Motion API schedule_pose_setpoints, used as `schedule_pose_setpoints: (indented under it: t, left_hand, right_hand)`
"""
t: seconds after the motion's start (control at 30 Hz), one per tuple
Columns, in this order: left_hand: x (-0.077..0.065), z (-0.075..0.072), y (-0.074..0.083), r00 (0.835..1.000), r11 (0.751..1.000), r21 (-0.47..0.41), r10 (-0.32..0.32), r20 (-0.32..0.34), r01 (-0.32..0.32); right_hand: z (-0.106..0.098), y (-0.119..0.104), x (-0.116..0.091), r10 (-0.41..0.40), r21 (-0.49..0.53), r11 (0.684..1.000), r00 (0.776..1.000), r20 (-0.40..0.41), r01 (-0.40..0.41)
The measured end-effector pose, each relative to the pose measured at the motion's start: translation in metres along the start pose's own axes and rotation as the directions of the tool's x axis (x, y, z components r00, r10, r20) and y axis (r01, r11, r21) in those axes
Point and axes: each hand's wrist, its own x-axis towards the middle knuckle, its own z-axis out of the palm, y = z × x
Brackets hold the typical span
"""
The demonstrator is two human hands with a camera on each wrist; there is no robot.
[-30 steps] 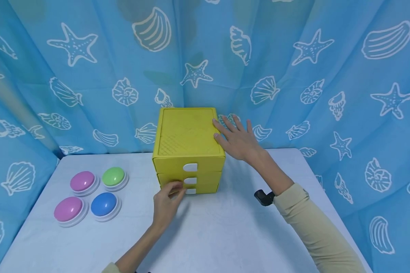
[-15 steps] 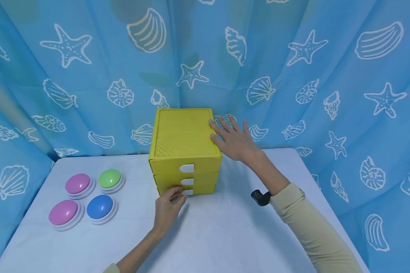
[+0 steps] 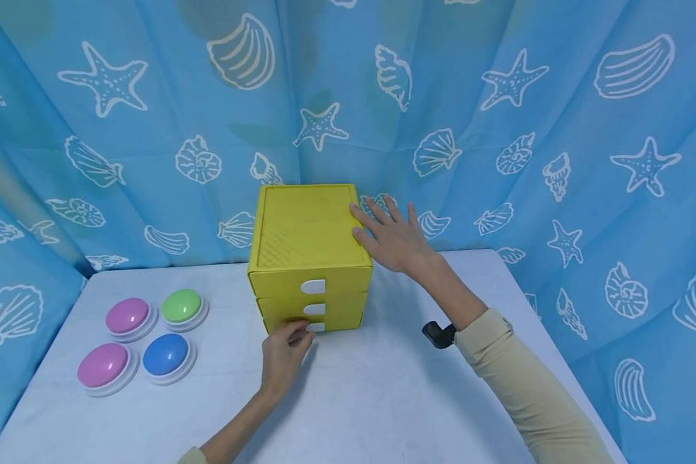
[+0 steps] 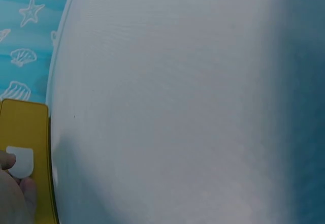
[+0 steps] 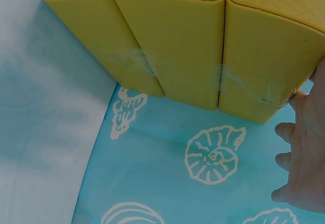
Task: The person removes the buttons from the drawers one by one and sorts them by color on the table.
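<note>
A yellow three-drawer cabinet [image 3: 310,225] stands at the back of the table, its drawers closed and a white handle on each. My left hand [image 3: 281,361] is at the bottom drawer's handle [image 3: 316,327]. In the left wrist view, a fingertip and the thumb pinch a white handle [image 4: 23,164]. The right hand [image 3: 396,238] rests on the cabinet's upper right edge with its fingers spread. The right wrist view shows that hand [image 5: 310,148] at the corner of the cabinet's side [image 5: 175,51], where clear tape crosses the drawer units.
To the left on the white table [image 3: 383,399] are several dome buttons: a green button [image 3: 181,305], a blue button [image 3: 165,354], and pink ones, including the front pink button [image 3: 102,365]. A blue seashell curtain [image 3: 348,84] hangs close behind the cabinet.
The left hand's fingers have shifted slightly down and closer to the bottom handle. The right hand keeps its place on the cabinet. The whole head view has drifted a little.
</note>
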Motion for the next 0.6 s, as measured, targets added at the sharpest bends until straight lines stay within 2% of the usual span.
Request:
schedule_pose_setpoints:
  t: [0.17,0.6]
  left_hand:
    - [0.0010,0.0007,0.0003,1.000,1.000,0.013,0.015,-0.015,-0.015]
    - [0.0044,-0.0004,-0.0011,1.000,0.999,0.034,0.003,-0.024,-0.002]
  right_hand:
    - [0.0002,0.0005,0.0002,-0.003,0.002,1.000,1.000,-0.001,0.003]
    - [0.0008,-0.0003,0.0003,-0.005,-0.005,1.000,1.000,-0.008,0.005]
